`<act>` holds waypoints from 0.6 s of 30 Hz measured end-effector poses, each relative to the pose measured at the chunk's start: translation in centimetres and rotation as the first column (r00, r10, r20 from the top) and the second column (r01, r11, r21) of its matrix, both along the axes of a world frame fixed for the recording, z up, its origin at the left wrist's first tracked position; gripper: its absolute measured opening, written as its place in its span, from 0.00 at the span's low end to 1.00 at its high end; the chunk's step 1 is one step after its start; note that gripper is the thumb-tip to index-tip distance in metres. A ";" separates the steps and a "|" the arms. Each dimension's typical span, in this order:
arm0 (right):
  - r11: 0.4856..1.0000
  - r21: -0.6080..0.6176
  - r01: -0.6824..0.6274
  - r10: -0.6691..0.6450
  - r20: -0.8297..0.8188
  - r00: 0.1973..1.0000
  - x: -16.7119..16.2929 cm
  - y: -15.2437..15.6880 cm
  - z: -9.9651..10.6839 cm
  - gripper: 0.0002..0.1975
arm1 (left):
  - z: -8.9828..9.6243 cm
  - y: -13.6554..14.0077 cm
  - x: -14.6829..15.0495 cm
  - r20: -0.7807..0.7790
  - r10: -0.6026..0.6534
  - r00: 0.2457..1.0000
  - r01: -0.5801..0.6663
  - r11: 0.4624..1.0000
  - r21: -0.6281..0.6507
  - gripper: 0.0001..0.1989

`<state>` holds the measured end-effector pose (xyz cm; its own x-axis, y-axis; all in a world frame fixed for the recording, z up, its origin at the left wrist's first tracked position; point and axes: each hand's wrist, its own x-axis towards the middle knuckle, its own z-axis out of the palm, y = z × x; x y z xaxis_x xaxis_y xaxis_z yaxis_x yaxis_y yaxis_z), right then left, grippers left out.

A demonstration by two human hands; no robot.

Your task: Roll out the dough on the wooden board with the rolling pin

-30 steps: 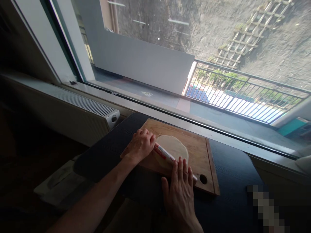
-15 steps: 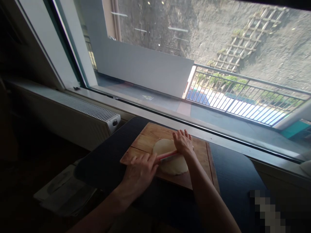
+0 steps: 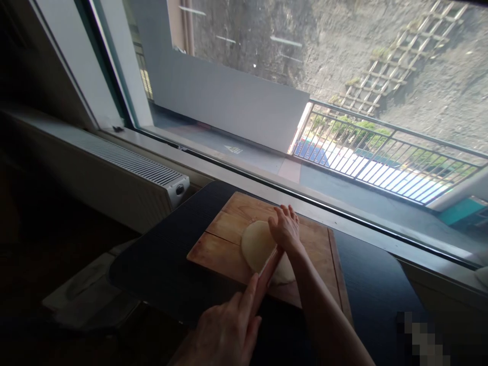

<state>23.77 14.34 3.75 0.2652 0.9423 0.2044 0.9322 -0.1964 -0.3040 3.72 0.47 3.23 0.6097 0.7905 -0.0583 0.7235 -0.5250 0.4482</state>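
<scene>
A round, pale sheet of dough (image 3: 256, 245) lies on a wooden board (image 3: 224, 226), partly covered by my right hand and forearm. Across its near side slants a rolling pin (image 3: 270, 269), its lower end reaching past the board's front edge. My left hand (image 3: 229, 325) is closed around that lower end, with the index finger along the pin and the thumb beside it. Over the dough's right part, my right hand (image 3: 285, 227) has its fingers stretched forward. The heel of that palm meets the pin's upper end, which is hidden beneath it.
The board rests on a dark table (image 3: 163, 254) with rounded corners, beside a large window with a sill (image 3: 324, 213). A white radiator (image 3: 152, 175) stands to the left under the window. Below the table's left side lies a pale flat item (image 3: 87, 292), too dark to name.
My left hand has swung down towards me with its end of the rolling pin, which now slants more steeply. My right hand stays near the same place, and the view has shifted slightly.
</scene>
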 end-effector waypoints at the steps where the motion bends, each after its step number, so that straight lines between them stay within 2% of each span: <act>1: 1.000 -0.023 -0.019 0.019 -0.001 1.000 -1.2 1.8 0.5 0.23 | 0.2 -0.2 0.1 0.015 0.007 1.000 -0.006 1.000 -0.030 0.30; 4: 0.993 -0.072 -0.088 0.087 -0.016 0.996 -4.5 4.2 1.3 0.23 | 0.8 -0.6 0.3 0.019 0.029 0.999 -0.027 0.996 -0.085 0.33; 6: 0.985 -0.095 -0.145 0.143 -0.030 0.989 -5.3 3.2 1.3 0.22 | 0.8 -0.7 0.2 -0.007 0.025 1.000 -0.025 0.995 -0.102 0.36; 8: 0.983 -0.089 -0.158 0.158 -0.009 0.987 -4.6 0.7 0.8 0.22 | 0.5 -0.8 0.1 -0.017 0.006 1.000 -0.008 0.995 -0.097 0.38; 11: 1.000 0.016 -0.014 0.013 0.073 0.997 -1.5 -4.4 -0.6 0.23 | -0.5 -0.8 0.3 -0.031 -0.033 0.999 0.031 0.997 -0.074 0.39; 14: 0.978 0.134 0.161 -0.163 0.002 0.987 1.7 -8.0 -2.3 0.24 | -1.4 -0.7 1.3 -0.077 -0.088 0.993 0.082 0.994 -0.075 0.39; 16: 0.960 0.192 0.201 -0.188 -0.087 0.978 2.6 -8.1 -3.1 0.24 | -1.5 -0.4 1.8 -0.045 -0.105 0.994 0.098 0.987 -0.126 0.40; 18: 0.962 0.207 0.178 -0.153 -0.133 0.979 2.2 -5.9 -3.1 0.24 | -0.9 0.1 1.8 0.081 -0.079 0.994 0.092 0.982 -0.163 0.39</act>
<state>25.94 8.44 0.62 0.4475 0.8197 0.3576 0.8485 -0.2630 -0.4592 5.52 0.56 2.29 0.6822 0.7182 -0.1368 0.6407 -0.4972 0.5851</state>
